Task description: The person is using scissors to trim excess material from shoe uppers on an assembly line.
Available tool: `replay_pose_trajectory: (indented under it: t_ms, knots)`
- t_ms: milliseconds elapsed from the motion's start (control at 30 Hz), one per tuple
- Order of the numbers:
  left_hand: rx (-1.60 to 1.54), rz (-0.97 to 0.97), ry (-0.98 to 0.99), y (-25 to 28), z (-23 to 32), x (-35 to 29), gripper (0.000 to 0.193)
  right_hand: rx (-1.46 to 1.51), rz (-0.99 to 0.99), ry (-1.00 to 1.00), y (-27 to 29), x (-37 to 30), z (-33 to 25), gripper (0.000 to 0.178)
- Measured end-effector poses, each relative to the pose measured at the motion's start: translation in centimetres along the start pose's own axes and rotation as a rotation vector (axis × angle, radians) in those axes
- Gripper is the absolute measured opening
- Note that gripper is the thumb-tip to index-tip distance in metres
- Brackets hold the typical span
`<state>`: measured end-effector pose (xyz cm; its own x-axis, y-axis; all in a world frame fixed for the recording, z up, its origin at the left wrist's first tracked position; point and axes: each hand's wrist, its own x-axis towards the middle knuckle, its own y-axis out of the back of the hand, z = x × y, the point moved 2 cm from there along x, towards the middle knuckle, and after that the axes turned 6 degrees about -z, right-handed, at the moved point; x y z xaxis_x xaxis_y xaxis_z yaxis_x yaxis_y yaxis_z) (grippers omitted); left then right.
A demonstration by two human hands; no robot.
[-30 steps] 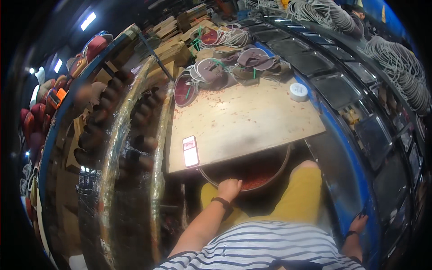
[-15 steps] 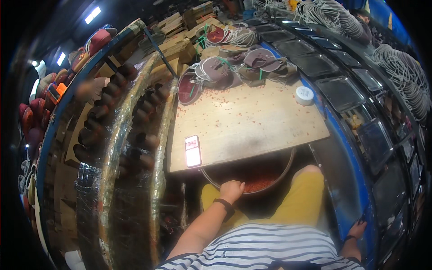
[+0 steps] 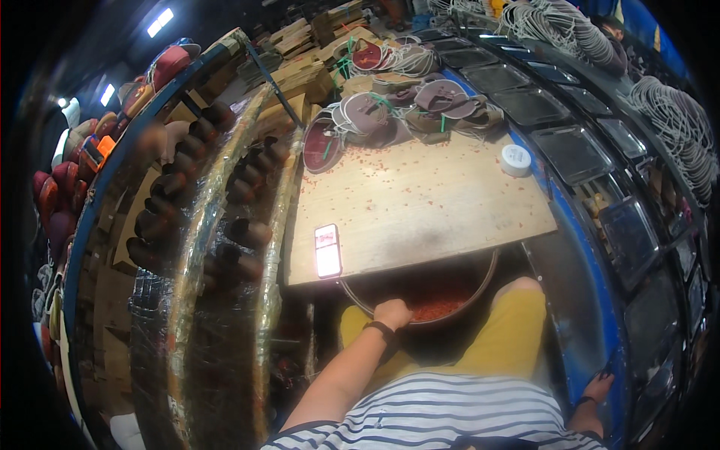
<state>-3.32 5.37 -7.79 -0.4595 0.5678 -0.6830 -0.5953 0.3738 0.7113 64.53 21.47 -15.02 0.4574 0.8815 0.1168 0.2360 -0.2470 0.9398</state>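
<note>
On the left is a rack with shiny wrapped bars [image 3: 199, 225]. Dark, rounded things [image 3: 161, 214] stand in rows on it, too blurry to name for sure. Next comes the wooden table [image 3: 442, 199]. A phone with a lit screen [image 3: 327, 250] lies on its near left corner. At the back is a pile of flat shoe-shaped pieces [image 3: 367, 112], with small red crumbs scattered in front.

The left hand [image 3: 394, 313] is at the near rim of a big round bowl [image 3: 480, 294]. Its fingers are curled, but I can't tell if they grip the rim. The bowl is partly under the table's front edge, between the two yellow trouser legs [image 3: 506, 322]. Red bits [image 3: 439, 307] lie inside it. A white tub [image 3: 516, 160] stands near the table's right side.

Farther right, the right hand [image 3: 598, 387] is by the long blue frame [image 3: 592, 315]. Its fingers look a bit bent, and I can't tell if it holds anything. Black trays [image 3: 577, 154] line the far right.

Little has just changed: the view slid slightly, but both hands kept their places, so the work at the bowl looks about the same.
</note>
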Motion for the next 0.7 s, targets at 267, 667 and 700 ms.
replay_pose_trajectory:
  t_ms: [267,667,700]
  knots:
    - [-0.03,-0.029,0.12,0.4,0.7,0.3,0.034,-0.056,-0.046,-0.05,1.2,-0.6,-1.6,0.021]
    - [-0.025,-0.027,0.141,0.2,0.7,0.6,0.031,-0.034,-0.053,-0.051,1.3,-0.5,-1.5,0.021]
    - [-0.022,-0.026,0.147,0.2,0.7,0.6,0.032,-0.042,-0.052,-0.041,1.3,-0.4,-1.1,0.021]
